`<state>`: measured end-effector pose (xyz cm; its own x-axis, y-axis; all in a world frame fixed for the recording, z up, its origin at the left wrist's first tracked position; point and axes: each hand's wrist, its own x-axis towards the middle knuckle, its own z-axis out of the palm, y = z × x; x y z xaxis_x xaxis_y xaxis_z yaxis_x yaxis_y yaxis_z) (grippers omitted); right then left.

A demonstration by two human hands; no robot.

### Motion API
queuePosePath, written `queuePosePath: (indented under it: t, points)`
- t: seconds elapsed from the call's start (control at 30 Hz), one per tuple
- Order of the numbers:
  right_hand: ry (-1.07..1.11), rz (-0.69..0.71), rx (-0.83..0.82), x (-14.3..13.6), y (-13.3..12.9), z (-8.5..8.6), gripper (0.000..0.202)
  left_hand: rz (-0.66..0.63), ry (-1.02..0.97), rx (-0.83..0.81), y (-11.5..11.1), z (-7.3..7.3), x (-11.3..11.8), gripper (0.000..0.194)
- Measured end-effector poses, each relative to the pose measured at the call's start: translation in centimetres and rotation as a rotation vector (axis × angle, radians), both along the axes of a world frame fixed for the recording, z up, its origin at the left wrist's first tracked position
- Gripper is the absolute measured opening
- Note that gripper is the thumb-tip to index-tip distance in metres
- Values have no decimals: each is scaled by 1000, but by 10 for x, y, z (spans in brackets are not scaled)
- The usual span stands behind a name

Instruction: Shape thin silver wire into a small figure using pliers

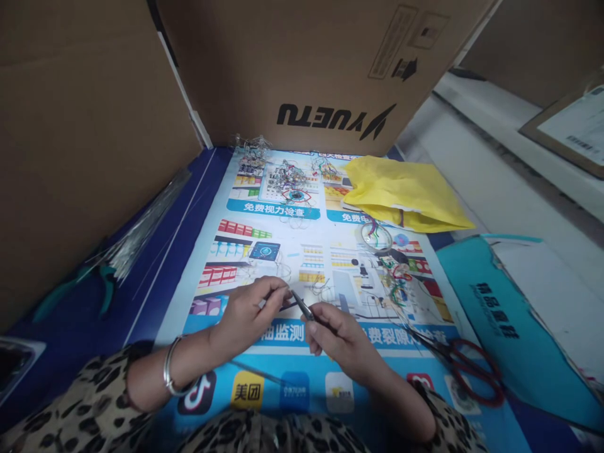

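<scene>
My right hand [337,336] is closed around a pair of needle-nose pliers [301,304], with the handles hidden in the palm. The dark metal jaws point up and left, toward the fingertips of my left hand [255,311]. Those fingers are pinched together right at the tip of the jaws. Whatever they hold is too small to make out. Both hands are above a printed poster sheet [278,233]. Faint thin wires [323,286] lie on the sheet just beyond the hands.
Red-handled scissors [476,371] lie at right, beside a teal box lid [500,327]. Farther back are a tape roll [376,237], a yellow bag [406,192] and tangled wire [289,176]. Green-handled pliers [107,289] and straight wires [146,223] lie left. Cardboard [321,69] stands behind.
</scene>
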<state>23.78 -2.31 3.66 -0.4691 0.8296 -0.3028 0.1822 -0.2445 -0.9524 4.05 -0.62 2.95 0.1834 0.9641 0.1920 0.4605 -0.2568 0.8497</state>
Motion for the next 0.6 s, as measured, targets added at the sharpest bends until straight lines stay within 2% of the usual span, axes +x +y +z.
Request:
queuePosePath:
  t: [0.17,0.27,0.43,0.6]
  points:
    - [83,23,-37,0,0,1,26,-62,-260,-176,2,0,2,16]
    - [177,28,-81,0,-1,-1,26,-51,-379,-220,2,0,4,21]
    - [197,30,-97,-2,-1,-1,28,-31,-409,-275,1,2,5,20]
    - [114,32,-64,-5,0,3,27,-11,-397,-286,1,1,6,18]
